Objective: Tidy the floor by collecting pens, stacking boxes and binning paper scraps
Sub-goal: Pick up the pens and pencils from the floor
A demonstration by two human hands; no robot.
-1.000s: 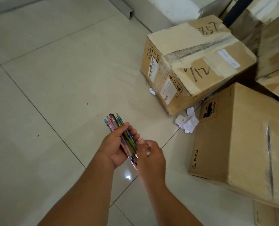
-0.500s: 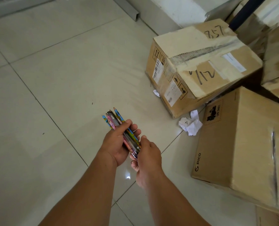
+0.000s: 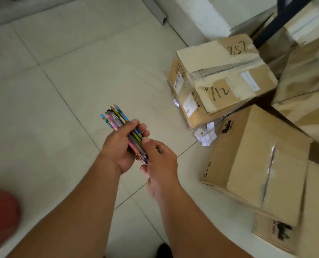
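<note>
My left hand [image 3: 120, 146] is closed around a bundle of several colourful pens and pencils [image 3: 115, 118], tips pointing up and left. My right hand [image 3: 159, 164] touches the bundle's lower end with thumb and fingertips. To the right a crumpled white paper scrap [image 3: 205, 135] lies on the tiles between two cardboard boxes. A smaller scrap [image 3: 176, 103] sits at the foot of the taped box marked "857" [image 3: 222, 79]. The plain PICO box [image 3: 257, 164] stands nearer me on the right.
More cardboard boxes [image 3: 304, 81] are piled at the far right, and another [image 3: 272, 231] lies under the PICO box. A blurred red object [image 3: 0, 216] shows at the lower left edge. Pale floor tiles [image 3: 52, 81] stretch to the left and ahead.
The view shifted right and down, bringing a red object into the lower left. My right hand stays at the bundle's lower end; my left hand keeps its grip.
</note>
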